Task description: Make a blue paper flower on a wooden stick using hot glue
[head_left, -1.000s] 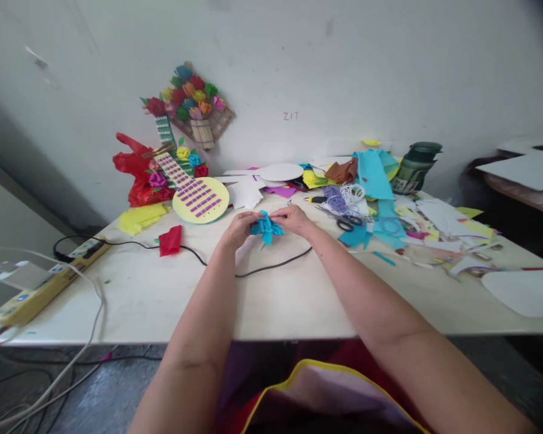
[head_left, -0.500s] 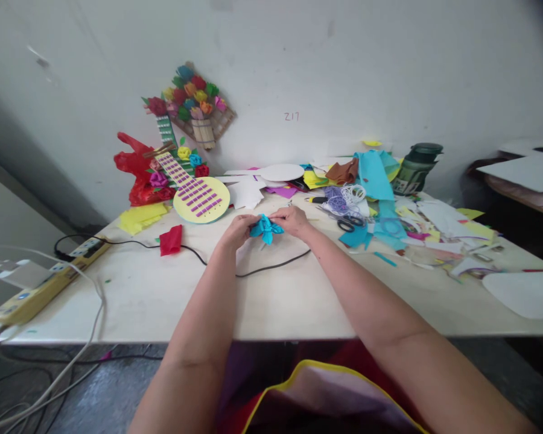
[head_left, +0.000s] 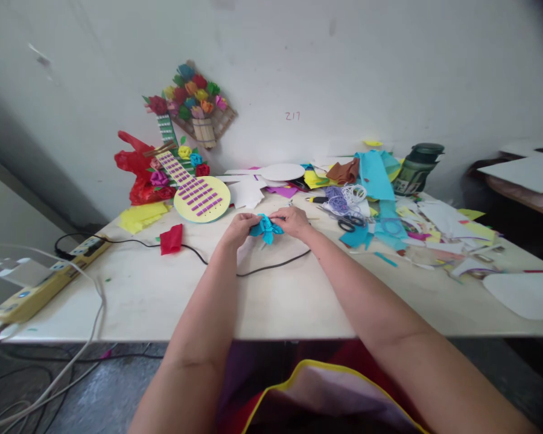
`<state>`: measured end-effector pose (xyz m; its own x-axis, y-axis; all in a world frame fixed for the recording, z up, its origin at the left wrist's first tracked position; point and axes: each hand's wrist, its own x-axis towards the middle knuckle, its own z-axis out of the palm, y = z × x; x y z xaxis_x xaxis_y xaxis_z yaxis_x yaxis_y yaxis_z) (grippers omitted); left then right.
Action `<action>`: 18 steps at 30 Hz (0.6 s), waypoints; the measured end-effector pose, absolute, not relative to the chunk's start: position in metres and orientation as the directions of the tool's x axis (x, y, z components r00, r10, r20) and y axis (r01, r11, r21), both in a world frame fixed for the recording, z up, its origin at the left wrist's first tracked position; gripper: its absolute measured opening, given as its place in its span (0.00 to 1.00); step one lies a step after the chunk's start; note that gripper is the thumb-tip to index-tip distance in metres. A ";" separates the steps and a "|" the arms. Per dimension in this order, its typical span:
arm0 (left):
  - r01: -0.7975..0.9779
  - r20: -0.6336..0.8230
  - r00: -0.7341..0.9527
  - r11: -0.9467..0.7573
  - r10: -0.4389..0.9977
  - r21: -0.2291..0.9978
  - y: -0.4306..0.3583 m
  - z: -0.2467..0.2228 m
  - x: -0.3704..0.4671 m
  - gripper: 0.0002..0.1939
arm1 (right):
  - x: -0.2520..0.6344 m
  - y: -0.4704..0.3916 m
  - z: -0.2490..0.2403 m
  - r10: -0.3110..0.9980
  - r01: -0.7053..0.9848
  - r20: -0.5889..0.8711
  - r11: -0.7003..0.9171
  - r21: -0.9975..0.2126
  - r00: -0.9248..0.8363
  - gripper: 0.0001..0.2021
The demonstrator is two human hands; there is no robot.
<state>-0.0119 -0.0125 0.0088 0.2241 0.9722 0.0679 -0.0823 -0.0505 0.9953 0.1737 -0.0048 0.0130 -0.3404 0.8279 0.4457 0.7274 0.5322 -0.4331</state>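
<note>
A blue crepe paper flower (head_left: 266, 228) with folded, spread petals is held above the middle of the table. My left hand (head_left: 241, 229) pinches its left edge, fingers closed. From the right, my right hand (head_left: 291, 222) has thumb and fingers pressed on its upper right side. Part of the flower is hidden behind my fingers. Below it a black cord (head_left: 274, 267) crosses the tabletop. A folded red paper piece (head_left: 171, 239) lies to the left of my hands, by the cord.
A yellow paper guitar shape (head_left: 202, 199) leans at the back left, near yellow paper (head_left: 142, 217) and a power strip (head_left: 49, 283). Scissors (head_left: 352, 223), purple yarn (head_left: 339, 201), blue paper (head_left: 375, 175), scraps and a green bottle (head_left: 419, 169) stand or lie to the right.
Both hands stay in nearly the same place on the blue flower. Only a very slight shift of the view and fingers shows.
</note>
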 end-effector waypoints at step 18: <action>0.047 0.153 0.211 -0.166 0.966 0.985 -0.013 0.011 -0.008 0.20 | 0.187 0.007 0.012 0.843 0.364 0.237 0.440 -0.821 -0.484 0.16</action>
<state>-0.0085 -0.0135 0.0113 0.2107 0.9655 0.1529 0.0466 -0.1662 0.9850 0.1874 0.0068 0.0117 -0.4835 0.8427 0.2369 0.3637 0.4395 -0.8213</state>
